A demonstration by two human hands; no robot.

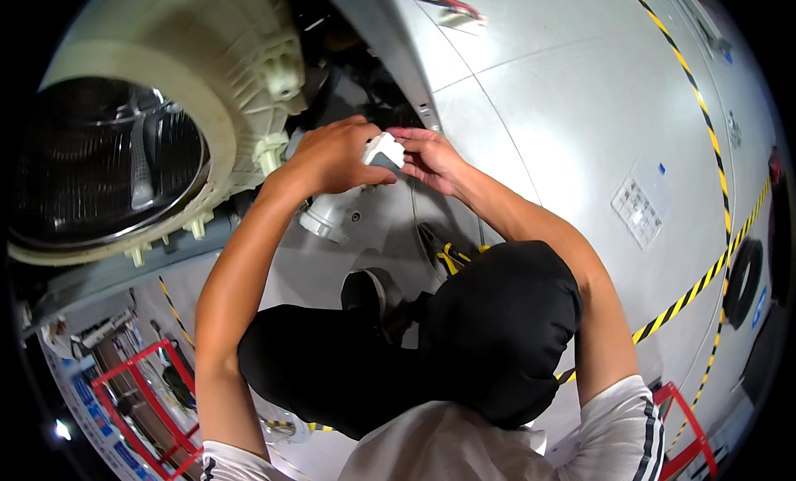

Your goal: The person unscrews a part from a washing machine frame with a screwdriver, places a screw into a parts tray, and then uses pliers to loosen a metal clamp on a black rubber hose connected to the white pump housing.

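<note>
A small white and grey plastic part (384, 152) is held up in front of the machine's frame. My left hand (336, 153) grips it, thumb below and fingers over the top. From the other side my right hand (434, 159) meets it, fingers bent around its right edge; some fingertips are hidden. To the left of my hands is the pale plastic tub of an opened washing machine (240, 108), with a shiny metal drum (99, 162) inside. Beneath my left hand a white round plastic fitting (326, 217) sits low near the machine, partly covered.
Pliers with yellow and black handles (450, 255) lie on the floor by my knee. Wires with a white connector (463, 19) are at the top. A printed sheet (637, 211) lies at right, near striped floor tape (684, 303). A red metal frame (133, 369) stands lower left.
</note>
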